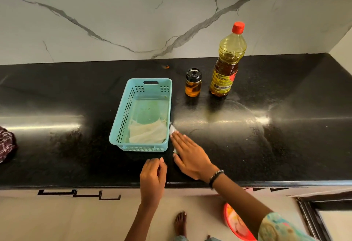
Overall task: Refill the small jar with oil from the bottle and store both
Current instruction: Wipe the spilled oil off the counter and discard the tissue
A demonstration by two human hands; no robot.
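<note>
A small glass jar (193,83) with a black lid stands on the black counter, holding amber oil. Right of it stands a tall oil bottle (226,63) with a red cap and a yellow label, capped. A light blue basket (122,119) sits left of the jar, lined with white paper. My right hand (190,155) lies flat on the counter beside the basket's right front corner, pressing a white tissue (172,130) that peeks out past the fingertips. My left hand (152,174) rests at the counter's front edge, fingers curled, nothing visible in it.
The black counter (266,126) shows shiny smears right of my right hand. A dark patterned cloth (6,145) lies at the far left. A red bowl (236,223) sits low on the floor beside my bare foot (180,223). A marble wall backs the counter.
</note>
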